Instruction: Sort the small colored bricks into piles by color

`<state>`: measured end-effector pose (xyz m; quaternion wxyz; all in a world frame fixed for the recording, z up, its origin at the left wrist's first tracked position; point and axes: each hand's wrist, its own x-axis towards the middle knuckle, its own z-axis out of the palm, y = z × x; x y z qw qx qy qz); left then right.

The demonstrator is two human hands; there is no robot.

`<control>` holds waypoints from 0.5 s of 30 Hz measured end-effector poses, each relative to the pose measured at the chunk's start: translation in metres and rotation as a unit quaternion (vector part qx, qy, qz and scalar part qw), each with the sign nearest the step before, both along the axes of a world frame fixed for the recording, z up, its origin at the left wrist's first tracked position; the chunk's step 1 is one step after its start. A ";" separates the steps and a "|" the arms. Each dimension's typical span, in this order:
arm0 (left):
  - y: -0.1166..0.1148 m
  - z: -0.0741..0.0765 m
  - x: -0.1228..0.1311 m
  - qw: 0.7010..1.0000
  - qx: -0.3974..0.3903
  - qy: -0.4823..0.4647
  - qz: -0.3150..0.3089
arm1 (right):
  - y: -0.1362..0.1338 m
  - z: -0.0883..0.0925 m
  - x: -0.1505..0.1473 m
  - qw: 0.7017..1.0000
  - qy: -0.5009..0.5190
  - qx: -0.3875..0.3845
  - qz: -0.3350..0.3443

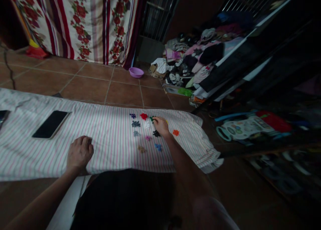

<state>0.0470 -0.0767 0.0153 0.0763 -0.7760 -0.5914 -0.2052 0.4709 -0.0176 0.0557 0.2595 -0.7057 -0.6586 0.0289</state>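
Observation:
A striped white-and-pink cloth (107,136) lies on the tiled floor in front of me. Several small coloured pieces sit on it in little clusters: a red one (143,116), a dark blue one (132,115), a white one (146,125), a black one (156,133), a light blue one (157,146) and an orange one (176,132). My right hand (161,125) reaches over them, fingers pinched on a small green piece (151,118). My left hand (79,152) rests on the cloth to the left, fingers curled under, apparently holding nothing.
A black phone (50,123) lies on the cloth at the left. A purple bowl (136,72) stands on the tiles behind. A heap of clothes (195,61) fills the back right, a toy board (242,128) lies at the right, and a flowered curtain (82,22) hangs behind.

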 end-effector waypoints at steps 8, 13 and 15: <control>-0.002 0.002 0.003 0.998 -0.060 0.012 0.014 | -0.068 0.011 -0.025 0.999 0.015 -0.018 0.037; -0.019 0.000 0.009 0.996 -0.067 -0.054 0.011 | -0.119 0.006 -0.035 0.999 0.038 -0.037 -0.010; -0.034 0.000 0.013 0.993 -0.060 -0.098 0.018 | -0.138 0.005 -0.035 0.997 0.029 -0.055 -0.044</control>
